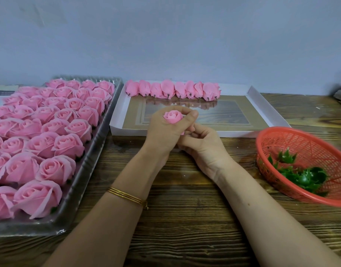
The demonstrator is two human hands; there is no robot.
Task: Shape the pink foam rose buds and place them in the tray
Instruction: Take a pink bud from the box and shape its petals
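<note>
Pink foam rose bud clamped petals-up inside curled left fingers, probably freeing petals for shaping; right fingers curled under its base, grip hidden.

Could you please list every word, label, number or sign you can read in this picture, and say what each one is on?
No text can be read here.
The printed sheet at the far left, behind the clear tray: a dark band with marks, too blurred to read.
The white tray and the red basket: no lettering shows.
</note>
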